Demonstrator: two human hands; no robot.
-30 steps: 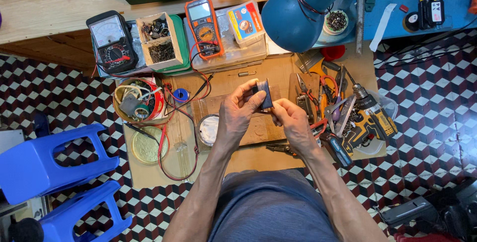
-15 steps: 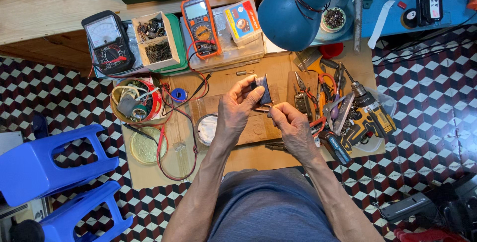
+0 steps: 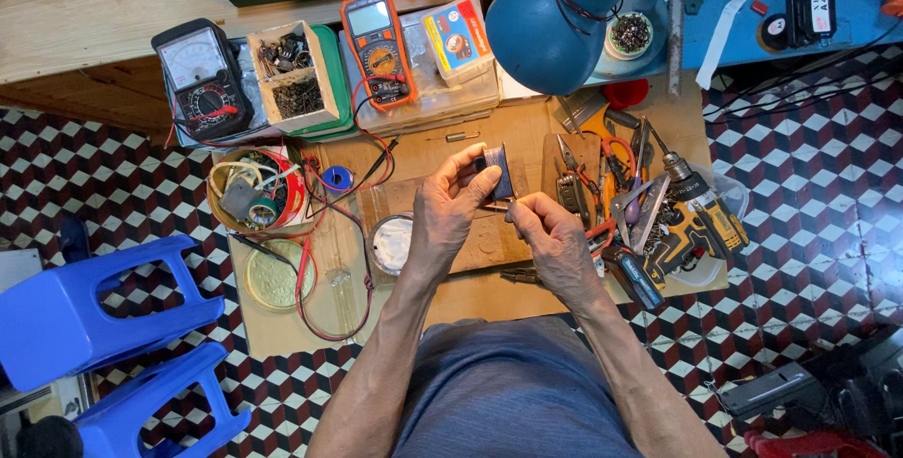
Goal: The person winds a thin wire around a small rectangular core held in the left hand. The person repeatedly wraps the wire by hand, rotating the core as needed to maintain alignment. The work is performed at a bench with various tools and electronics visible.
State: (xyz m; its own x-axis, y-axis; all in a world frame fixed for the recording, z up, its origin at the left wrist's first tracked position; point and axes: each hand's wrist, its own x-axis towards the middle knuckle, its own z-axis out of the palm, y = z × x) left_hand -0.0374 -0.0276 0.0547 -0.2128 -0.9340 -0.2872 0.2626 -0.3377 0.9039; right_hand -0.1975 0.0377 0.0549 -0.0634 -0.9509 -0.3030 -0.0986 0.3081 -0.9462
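A small dark block [image 3: 499,172] is pinched upright in the left hand [image 3: 450,206], above the wooden board [image 3: 489,242]. The right hand [image 3: 555,237] is closed at its lower edge; whether a tool is held cannot be told. Steadier work is likely if the wrists are braced, clear of the pliers [image 3: 602,162].

**What the view hides**

The left hand [image 3: 447,209] covers much of the small dark block [image 3: 499,171]. The right hand [image 3: 555,237] hides whatever it pinches. The blue stool [image 3: 85,312] is cut off by the left edge.
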